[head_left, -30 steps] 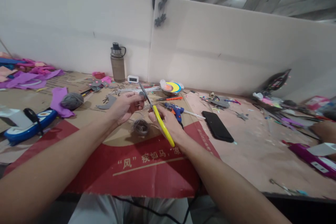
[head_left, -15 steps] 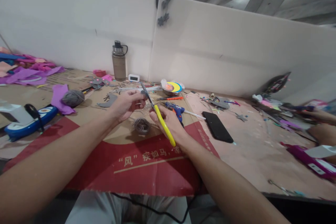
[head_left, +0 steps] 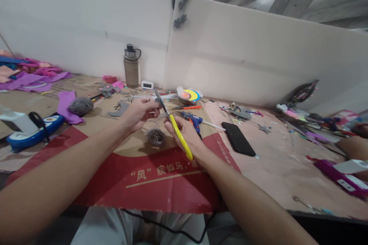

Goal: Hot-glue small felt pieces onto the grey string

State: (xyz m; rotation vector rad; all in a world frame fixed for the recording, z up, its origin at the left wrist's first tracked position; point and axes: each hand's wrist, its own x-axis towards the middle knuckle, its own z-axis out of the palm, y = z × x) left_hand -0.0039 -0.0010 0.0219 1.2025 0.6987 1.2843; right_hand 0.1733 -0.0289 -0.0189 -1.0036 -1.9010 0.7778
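Note:
My right hand (head_left: 184, 134) is closed around yellow-handled scissors (head_left: 180, 138), their blades pointing up and away from me. Between the fingertips of my left hand (head_left: 142, 113) is a small dark grey felt piece (head_left: 158, 101), pinched right beside the scissor blades. Whether the blades touch it I cannot tell. Below my hands a small bundle of grey yarn (head_left: 156, 136) lies on the cardboard (head_left: 166, 195). Just past my right hand rests a blue glue gun (head_left: 195, 121). A grey felt crescent (head_left: 119, 109) lies behind my left wrist.
A bottle (head_left: 131, 67) and a small white clock (head_left: 147, 85) stand by the back panel. To the right lies a black phone (head_left: 238, 139). Left are a grey yarn ball (head_left: 81, 106) and a blue power strip (head_left: 36, 132). Another person's arm (head_left: 353, 149) shows at far right.
My hands, the scissors and the felt piece look almost unchanged. The view has shifted very slightly, and the other person's hand at the far right has pulled back toward the edge.

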